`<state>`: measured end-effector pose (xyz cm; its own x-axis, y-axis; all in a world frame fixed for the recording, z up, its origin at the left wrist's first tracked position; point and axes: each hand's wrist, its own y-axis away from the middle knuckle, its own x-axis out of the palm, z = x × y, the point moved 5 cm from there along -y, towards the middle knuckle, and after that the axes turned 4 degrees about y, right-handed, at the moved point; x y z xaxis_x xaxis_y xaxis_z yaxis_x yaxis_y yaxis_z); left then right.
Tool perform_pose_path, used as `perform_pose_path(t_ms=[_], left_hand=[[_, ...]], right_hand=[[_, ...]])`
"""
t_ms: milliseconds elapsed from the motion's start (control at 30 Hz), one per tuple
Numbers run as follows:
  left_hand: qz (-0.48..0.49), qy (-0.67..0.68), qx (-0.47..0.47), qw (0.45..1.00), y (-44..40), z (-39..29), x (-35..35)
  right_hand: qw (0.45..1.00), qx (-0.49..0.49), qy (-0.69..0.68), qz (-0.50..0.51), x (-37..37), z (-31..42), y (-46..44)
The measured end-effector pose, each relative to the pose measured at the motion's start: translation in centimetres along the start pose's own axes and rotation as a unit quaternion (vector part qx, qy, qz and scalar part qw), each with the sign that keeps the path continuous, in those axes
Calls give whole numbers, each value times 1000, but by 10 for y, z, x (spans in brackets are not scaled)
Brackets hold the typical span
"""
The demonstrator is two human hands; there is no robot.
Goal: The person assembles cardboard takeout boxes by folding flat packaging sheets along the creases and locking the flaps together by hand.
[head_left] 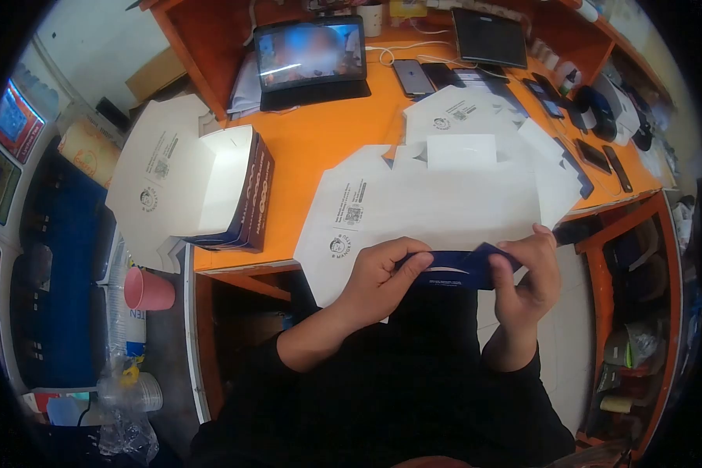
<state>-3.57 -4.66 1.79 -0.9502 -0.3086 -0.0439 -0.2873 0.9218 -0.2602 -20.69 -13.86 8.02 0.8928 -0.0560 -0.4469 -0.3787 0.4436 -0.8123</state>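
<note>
A flat cardboard box blank (pixel 437 195), white inside with a printed logo, lies across the orange table's front edge. Its near dark blue flap (pixel 452 269) is bent up toward me. My left hand (pixel 386 277) pinches the flap's left end between thumb and fingers. At the other end, my right hand (pixel 529 273) grips a folded blue corner, its thumb in front and fingers behind. Part-formed boxes (pixel 242 187), nested with open lids, stand at the table's left edge. Behind the blank lie more flat blanks (pixel 452 109).
A tablet (pixel 310 54) stands at the back of the orange table (pixel 312 132). Phones (pixel 412 78), cables and a dark laptop-like device (pixel 490 37) lie toward the back right. A pink cup (pixel 150 289) sits on a lower surface at left.
</note>
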Motion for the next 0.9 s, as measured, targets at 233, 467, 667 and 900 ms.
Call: perform_pose_path(t_ms=[233,467,667,900], left_hand=[[54,-96,132,985,0,-14,-6],[282,-30,174,943,12,-19,-4],[167,-41,146,974,0,-23,2],[72,109,260,957,-23,-86,28]], right_hand=[[992,-81,6,92,5,15,-7],[677,476,-561,26,11,-60,15],[759,80,-637,-108,-21,-40,23],[809,-408,-385,-177,-34,-1,59]])
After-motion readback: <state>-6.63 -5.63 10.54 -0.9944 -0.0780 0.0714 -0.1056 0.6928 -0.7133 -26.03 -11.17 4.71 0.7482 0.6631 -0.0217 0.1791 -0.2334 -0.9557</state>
